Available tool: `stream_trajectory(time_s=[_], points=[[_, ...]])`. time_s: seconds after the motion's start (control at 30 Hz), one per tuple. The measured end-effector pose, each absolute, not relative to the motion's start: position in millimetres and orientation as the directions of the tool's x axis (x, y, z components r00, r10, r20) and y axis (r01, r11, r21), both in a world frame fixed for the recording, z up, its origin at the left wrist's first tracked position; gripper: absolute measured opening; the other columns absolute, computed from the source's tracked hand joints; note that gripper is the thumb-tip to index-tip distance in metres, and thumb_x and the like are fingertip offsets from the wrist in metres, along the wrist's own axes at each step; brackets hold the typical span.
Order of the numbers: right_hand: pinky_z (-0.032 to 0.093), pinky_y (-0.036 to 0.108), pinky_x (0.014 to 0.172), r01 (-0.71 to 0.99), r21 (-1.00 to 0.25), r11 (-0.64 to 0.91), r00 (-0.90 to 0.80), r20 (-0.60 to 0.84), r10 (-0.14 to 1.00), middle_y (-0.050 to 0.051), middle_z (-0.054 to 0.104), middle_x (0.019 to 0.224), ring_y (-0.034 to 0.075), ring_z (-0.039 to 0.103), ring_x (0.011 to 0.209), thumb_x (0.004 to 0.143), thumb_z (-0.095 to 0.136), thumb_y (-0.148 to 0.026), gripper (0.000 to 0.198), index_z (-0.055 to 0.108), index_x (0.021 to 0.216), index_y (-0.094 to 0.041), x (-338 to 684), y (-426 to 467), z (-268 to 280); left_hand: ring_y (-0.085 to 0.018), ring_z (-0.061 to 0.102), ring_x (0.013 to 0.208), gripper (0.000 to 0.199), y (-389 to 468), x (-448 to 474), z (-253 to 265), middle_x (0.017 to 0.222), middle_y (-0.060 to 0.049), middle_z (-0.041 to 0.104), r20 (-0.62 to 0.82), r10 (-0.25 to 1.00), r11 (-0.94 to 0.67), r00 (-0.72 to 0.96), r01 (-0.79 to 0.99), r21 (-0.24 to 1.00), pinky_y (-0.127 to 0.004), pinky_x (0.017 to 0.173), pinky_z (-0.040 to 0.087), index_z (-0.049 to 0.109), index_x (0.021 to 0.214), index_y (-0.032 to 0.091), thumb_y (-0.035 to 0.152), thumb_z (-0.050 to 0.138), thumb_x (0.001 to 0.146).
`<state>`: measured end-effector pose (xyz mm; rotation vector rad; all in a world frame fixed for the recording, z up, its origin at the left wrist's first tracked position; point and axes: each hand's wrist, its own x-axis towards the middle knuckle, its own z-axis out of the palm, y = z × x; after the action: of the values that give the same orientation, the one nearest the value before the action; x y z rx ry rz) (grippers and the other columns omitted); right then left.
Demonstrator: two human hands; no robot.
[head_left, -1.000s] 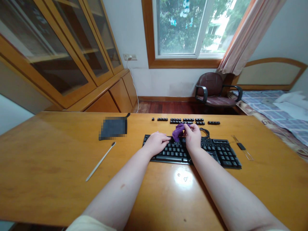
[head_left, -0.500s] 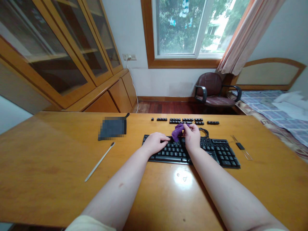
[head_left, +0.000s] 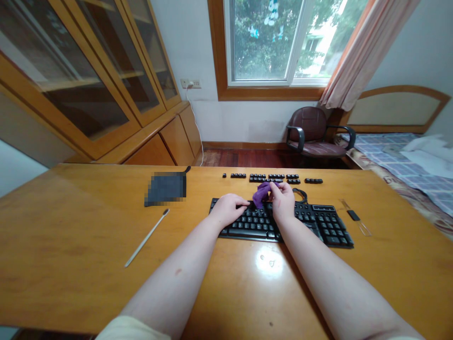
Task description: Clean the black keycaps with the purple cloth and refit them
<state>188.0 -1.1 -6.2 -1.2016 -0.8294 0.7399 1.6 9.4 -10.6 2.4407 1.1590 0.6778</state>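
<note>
A black keyboard (head_left: 256,226) lies on the wooden desk in front of me, with part of its upper rows bare of keycaps. My left hand (head_left: 228,209) rests palm down on its upper left part, fingers stretched to the right. Pinched in my right hand (head_left: 283,200) is a purple cloth (head_left: 261,194), which hangs over the keyboard's top rows. My right wrist covers keys right of the middle. Several loose black keycaps (head_left: 257,178) stand in short rows beyond the keyboard, and its coiled cable (head_left: 300,195) shows behind my right hand.
Left on the desk (head_left: 88,226) are a dark pouch (head_left: 166,186), partly pixelated, and a thin white stick brush (head_left: 146,238) with a dark tip. A wire keycap puller (head_left: 354,216) lies right of the keyboard. Past the desk stands a brown armchair (head_left: 314,132).
</note>
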Motion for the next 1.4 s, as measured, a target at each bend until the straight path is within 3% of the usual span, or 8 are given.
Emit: stream_trajectory(time_s=[0.43,0.77,1.1,1.4], points=[[0.036,0.022,0.044,-0.095,-0.969,0.227,0.499,0.151,0.853,-0.008,0.048,0.049,0.009,0.044,0.042,0.072,0.064,-0.042,0.029,0.045,0.068,-0.020,188,1,-10,-0.017,0.062,0.092,0.018,9,3,-5,0.092,0.001,0.071,0.220,0.825,-0.549,0.521,0.645,0.532,-0.030,0.088,0.045,0.072,0.089,0.026,0.025,0.058,0.076],[0.035,0.022,0.042,-0.117,-0.969,0.218,0.507,0.130,0.852,-0.008,0.048,0.047,0.009,0.044,0.041,0.070,0.065,-0.041,0.030,0.044,0.067,-0.020,189,2,-12,-0.020,0.061,0.099,0.027,10,3,-3,0.104,0.000,0.069,0.084,0.884,-0.415,0.460,0.691,0.591,-0.031,0.089,0.045,0.068,0.102,0.027,0.034,0.052,0.080],[0.036,0.022,0.042,-0.110,-0.968,0.227,0.497,0.144,0.856,-0.008,0.048,0.048,0.009,0.044,0.041,0.071,0.064,-0.043,0.030,0.045,0.068,-0.020,189,3,-13,-0.019,0.062,0.091,0.023,6,4,2,0.094,0.001,0.071,0.090,0.890,-0.406,0.446,0.689,0.600,-0.029,0.084,0.046,0.071,0.089,0.026,0.036,0.052,0.080],[0.035,0.022,0.043,-0.113,-0.970,0.214,0.498,0.131,0.857,-0.008,0.048,0.047,0.009,0.044,0.042,0.070,0.065,-0.043,0.030,0.045,0.067,-0.020,189,2,-12,-0.020,0.062,0.098,0.029,10,2,-2,0.104,0.000,0.069,0.109,0.877,-0.436,0.469,0.677,0.593,-0.031,0.088,0.046,0.068,0.103,0.027,0.035,0.049,0.083]])
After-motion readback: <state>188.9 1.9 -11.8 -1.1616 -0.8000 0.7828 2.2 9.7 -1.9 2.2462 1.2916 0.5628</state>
